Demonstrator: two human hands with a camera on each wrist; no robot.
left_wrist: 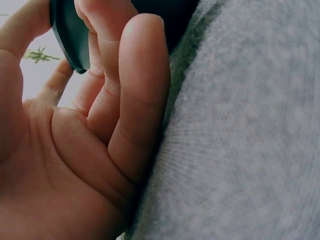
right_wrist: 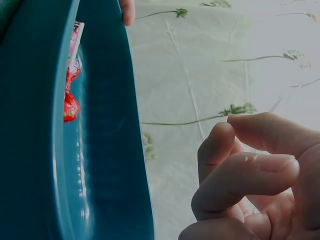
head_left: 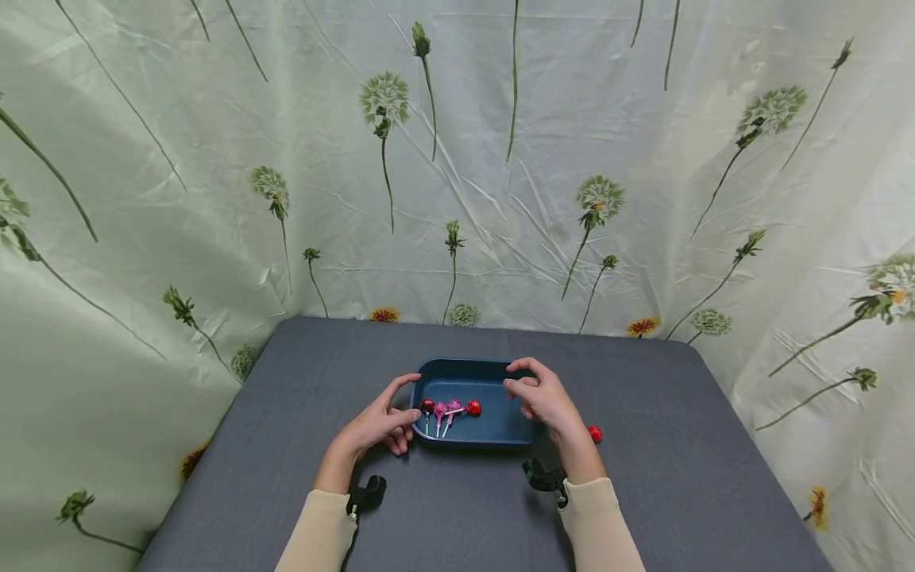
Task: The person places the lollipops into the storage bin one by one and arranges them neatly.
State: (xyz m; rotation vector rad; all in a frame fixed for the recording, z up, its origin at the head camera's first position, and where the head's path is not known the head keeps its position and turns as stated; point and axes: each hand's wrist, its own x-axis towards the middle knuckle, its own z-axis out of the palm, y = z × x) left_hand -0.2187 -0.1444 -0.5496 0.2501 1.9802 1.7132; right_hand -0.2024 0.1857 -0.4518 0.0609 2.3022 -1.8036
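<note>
A blue rectangular tray (head_left: 493,438) lies on the table. Inside, toward its left, are several lollipops: a dark red lollipop (head_left: 427,406), pink lollipops (head_left: 441,410) and a red lollipop (head_left: 473,408) whose stick points left. My left hand (head_left: 375,425) holds the tray's left end, thumb and index finger spread along the rim, the other fingers curled beneath. Over the tray's right end hovers my right hand (head_left: 549,397), its fingers loosely bent with nothing between them, as the right wrist view shows. Beside my right forearm lies another red lollipop (head_left: 596,434), partly hidden.
The tray stands on a grey cloth-covered table (head_left: 443,516). A pale curtain (head_left: 493,199) printed with dandelions hangs behind the table and along its sides. Black wrist mounts (head_left: 368,494) are strapped to both arms.
</note>
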